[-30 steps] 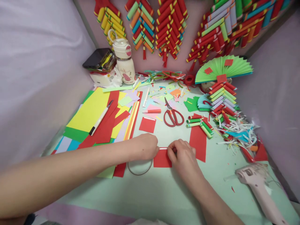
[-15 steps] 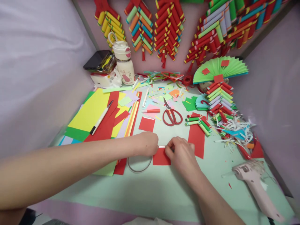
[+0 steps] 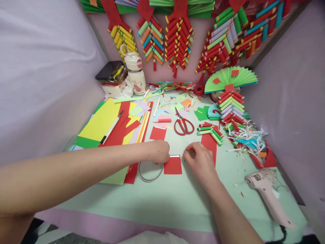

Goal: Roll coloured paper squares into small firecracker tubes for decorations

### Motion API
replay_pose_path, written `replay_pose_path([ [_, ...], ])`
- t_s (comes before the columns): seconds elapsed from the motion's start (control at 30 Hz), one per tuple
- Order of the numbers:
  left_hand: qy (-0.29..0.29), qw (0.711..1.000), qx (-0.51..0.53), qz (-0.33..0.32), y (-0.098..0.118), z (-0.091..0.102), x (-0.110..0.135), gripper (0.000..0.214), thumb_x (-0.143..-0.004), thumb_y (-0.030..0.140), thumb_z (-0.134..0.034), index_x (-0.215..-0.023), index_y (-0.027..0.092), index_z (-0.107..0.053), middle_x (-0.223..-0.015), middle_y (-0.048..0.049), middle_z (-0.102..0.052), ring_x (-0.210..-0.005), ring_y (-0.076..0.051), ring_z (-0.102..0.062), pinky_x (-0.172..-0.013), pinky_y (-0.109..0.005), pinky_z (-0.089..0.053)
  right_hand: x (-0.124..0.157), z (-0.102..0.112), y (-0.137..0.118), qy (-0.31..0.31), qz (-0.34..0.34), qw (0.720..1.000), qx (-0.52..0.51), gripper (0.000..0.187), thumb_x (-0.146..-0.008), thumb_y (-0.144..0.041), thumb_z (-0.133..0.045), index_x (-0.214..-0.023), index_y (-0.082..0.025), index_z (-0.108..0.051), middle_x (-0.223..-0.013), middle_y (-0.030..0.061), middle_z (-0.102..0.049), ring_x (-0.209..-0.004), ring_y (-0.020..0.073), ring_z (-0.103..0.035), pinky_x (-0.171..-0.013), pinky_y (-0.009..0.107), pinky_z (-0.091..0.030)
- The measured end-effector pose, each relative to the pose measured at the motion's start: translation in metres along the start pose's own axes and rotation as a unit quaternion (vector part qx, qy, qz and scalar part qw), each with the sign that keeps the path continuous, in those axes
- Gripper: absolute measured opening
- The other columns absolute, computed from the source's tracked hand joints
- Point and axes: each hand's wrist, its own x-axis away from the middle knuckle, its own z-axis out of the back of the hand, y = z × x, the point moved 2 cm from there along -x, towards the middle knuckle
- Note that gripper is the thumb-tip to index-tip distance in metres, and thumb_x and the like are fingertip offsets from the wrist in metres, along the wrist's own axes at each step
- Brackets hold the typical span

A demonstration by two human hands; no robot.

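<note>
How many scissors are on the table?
1. The red-handled scissors lie in the middle of the green table, beyond the small red paper square between the left hand and right hand. More could hide under scraps.

Bright, even, diffuse lighting; soft, faint shadows beneath forearms. Sharp at centre; wide-angle stretching toward 3, 6 and 9 o'clock edges. No glare; whitish wall at 9 o'clock nearly washed out.
</note>
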Motion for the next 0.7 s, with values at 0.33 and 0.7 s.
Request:
replay_pose_path([
  [0.33,0.026,1.000,-0.017,0.003,0.000,-0.004,0.000,0.029,-0.078,0.023,-0.044,-0.076,0.011,-0.071,-0.079,-0.0167,-0.070,-0.064,-0.023,-0.062,-0.054,-0.028,-0.041,0.026,-0.013,-0.020,-0.059,0.225,0.968,0.089,0.021,-0.082,-0.002,-0.049,-0.087,-0.015,-0.065,-0.088,0.0071,-0.060,-0.084,0.0203,-0.051,-0.073,0.030,-0.043],
  [0.7,-0.008,0.998,0.057,-0.005,0.000,0.006,0.014,0.041,-0.081,0.028,-0.039,-0.043,0.017,-0.052,-0.058,-0.0101,-0.064,-0.050,-0.017,-0.051,-0.057,-0.030,-0.040,0.040,-0.023,-0.033,-0.054,0.254,0.930,0.261,0.026,-0.077,0.002,-0.051,-0.095,-0.013,-0.062,-0.086,0.0082,-0.058,-0.079,0.0215,-0.050,-0.068,0.032,-0.043],
])
